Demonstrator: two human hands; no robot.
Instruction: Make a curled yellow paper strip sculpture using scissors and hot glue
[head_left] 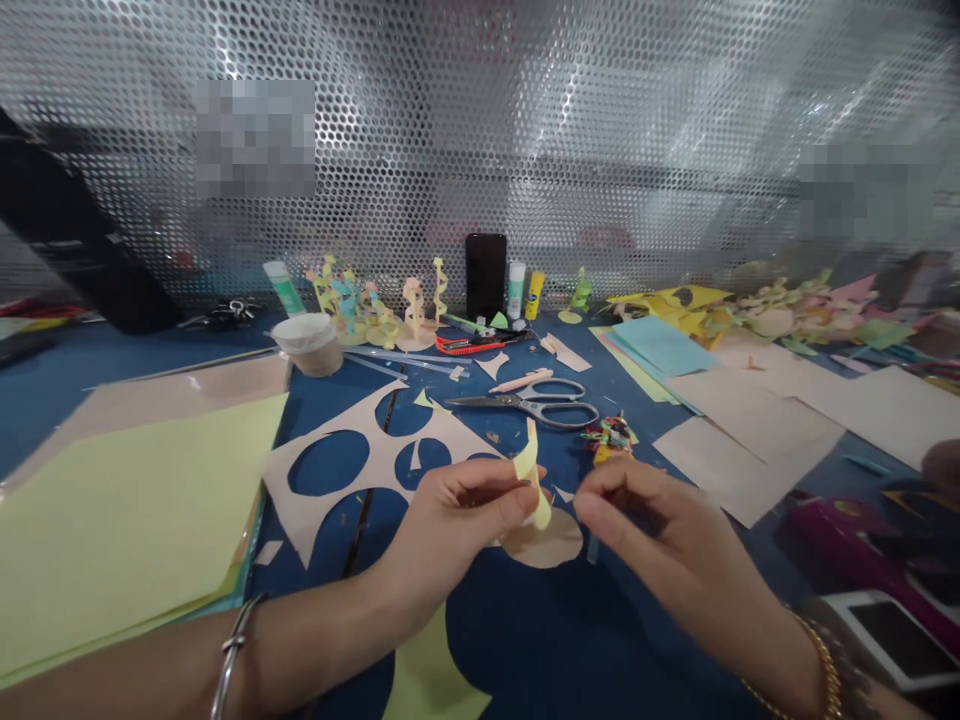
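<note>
My left hand (pixel 469 510) pinches a curled strip of pale yellow paper (pixel 541 508) between thumb and fingers. Beneath the strip lies a round disc of beige paper (pixel 551 548), partly covered by the hand. To the right, my right hand (pixel 649 525) is closed, thumb against fingertips; whatever it may hold is hidden. A short translucent stick (pixel 593 549) shows just below its fingertips. Grey-handled scissors (pixel 536 402) lie beyond both hands, and a small bundle of coloured threads (pixel 611 437) sits behind my right hand.
A pink sheet with round cut-outs (pixel 281 475) spreads left of centre. Yellow sheets (pixel 142 500) are stacked at left. Behind stand a paper cup (pixel 307 345), spiral paper figures (pixel 412 310), a phone (pixel 486 275) and glue sticks (pixel 516 290). A purple tool (pixel 855 545) lies at right.
</note>
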